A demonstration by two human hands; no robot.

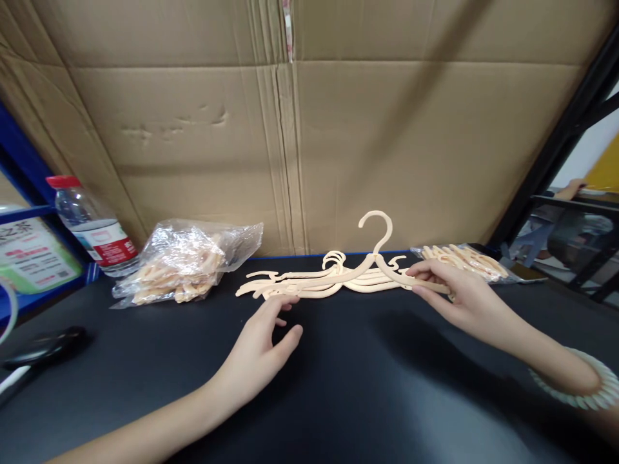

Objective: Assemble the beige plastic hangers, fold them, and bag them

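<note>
A small stack of cream plastic hangers [338,278] lies on the black table [338,386] near the cardboard wall. The top hanger's hook [376,227] stands up above the stack. My right hand [449,293] is closed on the right arm of the top hanger, fingers wrapped over it. My left hand [264,348] reaches toward the left ends of the stack; its fingertips touch or nearly touch the hanger tips, and the fingers are loosely spread with nothing in them.
A clear plastic bag of hangers [186,261] lies at the left, another bag [464,259] behind my right hand. A water bottle [94,225] leans by a blue shelf. A black object [46,348] lies far left. A cardboard wall [309,129] backs the table.
</note>
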